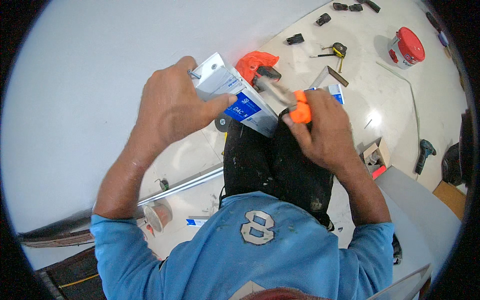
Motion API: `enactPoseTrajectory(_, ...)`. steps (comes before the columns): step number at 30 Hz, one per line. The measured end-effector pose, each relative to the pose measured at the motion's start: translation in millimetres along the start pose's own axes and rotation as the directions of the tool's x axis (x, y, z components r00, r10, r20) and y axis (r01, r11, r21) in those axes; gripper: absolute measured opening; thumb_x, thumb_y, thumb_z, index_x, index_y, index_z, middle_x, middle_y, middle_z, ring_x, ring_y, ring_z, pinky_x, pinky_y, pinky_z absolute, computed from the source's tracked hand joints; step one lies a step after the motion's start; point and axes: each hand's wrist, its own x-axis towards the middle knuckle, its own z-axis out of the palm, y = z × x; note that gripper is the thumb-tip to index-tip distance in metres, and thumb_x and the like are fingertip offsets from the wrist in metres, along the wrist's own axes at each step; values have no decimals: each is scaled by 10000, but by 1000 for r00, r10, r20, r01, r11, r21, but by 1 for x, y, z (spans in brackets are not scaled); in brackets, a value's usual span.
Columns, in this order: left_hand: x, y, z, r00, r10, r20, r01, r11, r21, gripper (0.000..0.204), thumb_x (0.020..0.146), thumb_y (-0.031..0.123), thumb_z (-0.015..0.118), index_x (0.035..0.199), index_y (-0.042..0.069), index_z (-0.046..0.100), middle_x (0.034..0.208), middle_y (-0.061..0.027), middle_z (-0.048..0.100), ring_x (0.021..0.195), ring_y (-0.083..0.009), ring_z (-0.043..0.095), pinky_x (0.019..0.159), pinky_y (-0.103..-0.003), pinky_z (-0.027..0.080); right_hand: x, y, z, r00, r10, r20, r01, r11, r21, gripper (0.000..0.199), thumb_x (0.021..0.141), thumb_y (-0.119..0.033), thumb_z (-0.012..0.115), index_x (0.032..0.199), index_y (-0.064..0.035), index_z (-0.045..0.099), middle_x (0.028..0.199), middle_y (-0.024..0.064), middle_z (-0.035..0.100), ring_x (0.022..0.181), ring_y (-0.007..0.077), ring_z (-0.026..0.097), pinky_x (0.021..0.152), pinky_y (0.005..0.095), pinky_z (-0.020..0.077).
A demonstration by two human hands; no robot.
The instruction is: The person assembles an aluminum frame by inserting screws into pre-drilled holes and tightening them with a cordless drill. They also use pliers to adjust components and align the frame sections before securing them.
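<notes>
Your blue shirt [300, 250] is spreading nearest; beyond it a white profile [247, 102] with a blue label is tilting at your trousered knees, a screw [194, 74] protruding near its upper end. Your left hand [170, 100] is gripping it, thumb spread wide; your right hand [327, 127] is curling tightly around a blurred, orange-handled tool [300, 112].

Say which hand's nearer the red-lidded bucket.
Right. The right hand, on the orange-handled tool, is below and left of the red-lidded bucket in view; the left hand, holding the white profile, is farther left.
</notes>
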Motion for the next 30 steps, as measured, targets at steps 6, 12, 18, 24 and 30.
enactPoseTrajectory(6, -23, 17, 26, 945, 50, -323, -2, 989, 147, 703, 876, 501, 932, 1156, -97, 691, 790, -180, 717, 655, -274, 746, 540, -396, 585, -19, 129, 23, 931, 336, -140, -354, 925, -137, 424, 1018, -352, 763, 1229, -4, 644, 1103, 242, 709, 1048, 441, 708, 917, 550, 557)
enactPoseTrajectory(12, -23, 12, 30, 944, 10, -330, -5, 1000, 15, 675, 841, 523, 962, 1109, -40, 702, 781, -158, 731, 683, -256, 768, 562, -390, 597, -99, 306, 69, 876, 481, -13, -439, 787, -433, 459, 977, -397, 816, 1172, -24, 634, 1097, 227, 705, 1047, 449, 710, 889, 564, 578)
enactPoseTrajectory(18, -24, 12, 30, 934, 49, -353, -16, 995, 96, 616, 836, 524, 965, 1066, 15, 703, 784, -141, 734, 692, -242, 777, 568, -376, 606, -159, 398, 105, 857, 515, 6, -440, 738, -511, 517, 914, -423, 866, 1172, -42, 631, 1105, 219, 700, 1024, 446, 714, 863, 575, 594)
enactPoseTrajectory(24, -25, 8, 38, 929, -13, -369, 42, 997, 71, 599, 837, 532, 961, 1086, 51, 705, 781, -94, 709, 685, -232, 759, 563, -380, 593, -101, 375, 88, 598, 748, 286, -464, 615, -638, 540, 950, -435, 828, 1281, -27, 702, 1257, 255, 738, 1180, 422, 739, 963, 560, 622)
enactPoseTrajectory(30, -26, 8, 27, 956, 65, -288, -49, 997, 64, 700, 786, 554, 999, 1097, 14, 680, 845, -122, 711, 762, -247, 756, 654, -423, 605, 17, 185, 49, 970, 235, 63, -233, 822, 519, 338, 976, -160, 814, 1273, -10, 754, 1205, 157, 795, 1112, 263, 772, 1017, 401, 602)
